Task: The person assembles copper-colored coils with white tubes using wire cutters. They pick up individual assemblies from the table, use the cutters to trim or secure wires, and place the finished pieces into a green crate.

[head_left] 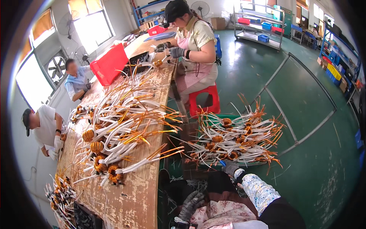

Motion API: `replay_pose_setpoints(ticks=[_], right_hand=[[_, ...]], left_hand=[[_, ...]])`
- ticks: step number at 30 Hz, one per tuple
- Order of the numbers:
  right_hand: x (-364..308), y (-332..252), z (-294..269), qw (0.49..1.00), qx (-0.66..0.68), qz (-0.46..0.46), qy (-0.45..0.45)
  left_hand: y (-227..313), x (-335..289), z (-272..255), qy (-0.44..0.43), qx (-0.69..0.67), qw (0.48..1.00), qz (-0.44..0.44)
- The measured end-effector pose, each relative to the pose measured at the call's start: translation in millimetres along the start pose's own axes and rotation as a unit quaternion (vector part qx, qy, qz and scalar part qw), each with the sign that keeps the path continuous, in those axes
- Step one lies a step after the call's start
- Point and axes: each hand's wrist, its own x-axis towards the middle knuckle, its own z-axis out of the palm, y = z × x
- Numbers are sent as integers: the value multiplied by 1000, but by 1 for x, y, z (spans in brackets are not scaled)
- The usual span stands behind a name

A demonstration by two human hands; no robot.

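Observation:
My right hand (230, 167), in a grey glove, reaches to the near edge of a pile of coils (228, 141) in a green crate (225, 116). A small blue piece (222, 163) shows at its fingertips, and the fingers look closed on it; its kind is too small to tell. The coils are copper-wound rings with white-sleeved leads and bare copper ends. My left hand (191, 204), also gloved in grey, lies over my lap on a flowered apron (225, 211). Its fingers lie side by side, loosely bent, with nothing visible in them.
A worn wooden table (141, 191) on the left bears a long heap of coils (118, 126) and a red bin (109, 64). A co-worker (194, 49) sits on a red stool (204, 100); two more people work across the table. A metal frame (282, 110) stands right of the crate.

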Motion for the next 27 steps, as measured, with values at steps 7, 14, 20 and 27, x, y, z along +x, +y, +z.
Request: replay_pose_setpoints(ticks=[7,14,20,27], right_hand=[[59,-13,31,994,-18,-88,-55],[112,-78,49,982,-14,-177,-62],[125,-112,46,977,-102,-116,-148],[119,-114,69,987,-55,-136,-68]], left_hand=[[7,4,5,11,11,1000,-27],[-10,4,-15,-4,-60,998,-25],[-11,11,-9,42,-45,996,-64],[2,4,5,29,-28,997,-70]])
